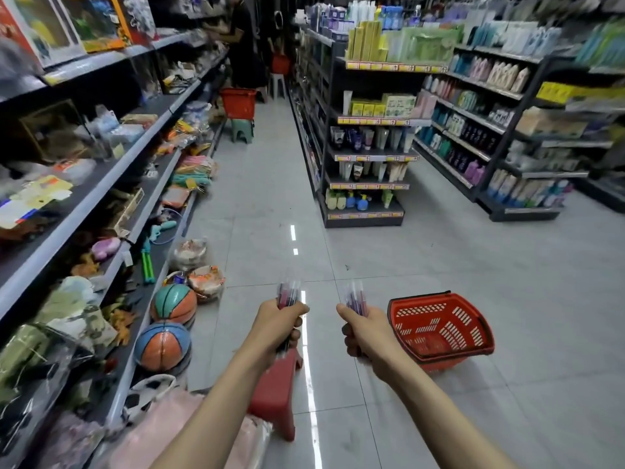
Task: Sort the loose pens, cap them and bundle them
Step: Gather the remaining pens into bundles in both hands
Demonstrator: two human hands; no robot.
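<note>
Now with left hand (282, 321) and right hand (363, 328) each fisted round a pen bunch (287, 294), square tips level before banding

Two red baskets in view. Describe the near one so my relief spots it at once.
On the grey tiled floor, look just right of the right hand, which grips pens. The near red basket sits there on the tiles. The far red basket instead stands down the aisle on a green stool.
</note>
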